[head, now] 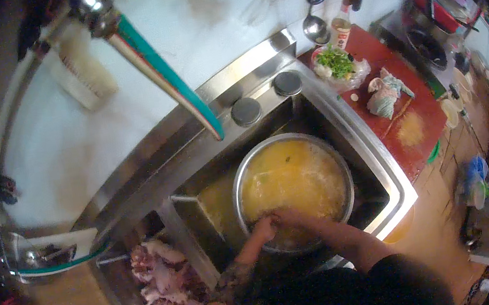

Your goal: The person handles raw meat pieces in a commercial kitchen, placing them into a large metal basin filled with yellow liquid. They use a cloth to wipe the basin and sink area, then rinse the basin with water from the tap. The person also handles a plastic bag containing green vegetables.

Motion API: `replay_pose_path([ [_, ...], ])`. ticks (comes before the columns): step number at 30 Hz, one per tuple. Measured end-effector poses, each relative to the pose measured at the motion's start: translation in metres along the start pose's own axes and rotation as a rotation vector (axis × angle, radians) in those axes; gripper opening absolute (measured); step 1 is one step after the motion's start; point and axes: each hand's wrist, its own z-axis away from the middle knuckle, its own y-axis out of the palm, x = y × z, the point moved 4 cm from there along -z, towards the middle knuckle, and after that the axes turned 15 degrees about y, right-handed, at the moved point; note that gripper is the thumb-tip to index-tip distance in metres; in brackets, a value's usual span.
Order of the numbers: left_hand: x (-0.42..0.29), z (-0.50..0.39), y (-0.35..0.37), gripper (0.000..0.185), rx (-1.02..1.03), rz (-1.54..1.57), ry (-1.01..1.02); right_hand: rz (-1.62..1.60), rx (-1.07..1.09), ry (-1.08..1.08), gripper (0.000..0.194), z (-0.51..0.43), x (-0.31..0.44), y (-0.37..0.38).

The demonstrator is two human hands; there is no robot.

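Observation:
A large round metal pot sits in the right-hand basin of a stainless steel sink. Cloudy yellow liquid fills it, with a small dark speck afloat and paler foam towards the right. Both my hands meet over the near side of the pot. My left hand is bent at the liquid's surface, its fingers by my right hand, which reaches in from the right. The fingertips are blurred or under the liquid, so whether they hold anything is hidden.
Raw meat pieces lie in the left basin. A faucet with a teal-striped spout hangs over the sink. On the right, a red board bears a crumpled cloth, a bowl of green herbs and a bottle. A ladle hangs behind.

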Motion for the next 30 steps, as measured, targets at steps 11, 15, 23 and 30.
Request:
replay_pose_path([
  [11, -0.094, 0.031, -0.063, 0.080, -0.412, 0.491, 0.331, -0.746, -0.239, 0.483, 0.031, 0.114, 0.078, -0.181],
  [15, -0.165, 0.065, -0.099, 0.088, -0.649, -0.041, 0.556, -0.730, -0.405, 0.167, 0.026, 0.144, 0.113, -0.223],
  [23, -0.146, 0.041, -0.085, 0.065, -0.359, 0.819, 0.356, -1.308, -0.235, -0.242, 0.021, 0.219, 0.214, -0.320],
  [30, -0.180, 0.070, -0.125, 0.064, -0.581, 1.209, 0.537, -2.295, -0.278, 0.041, 0.022, 0.211, 0.140, -0.302],
])
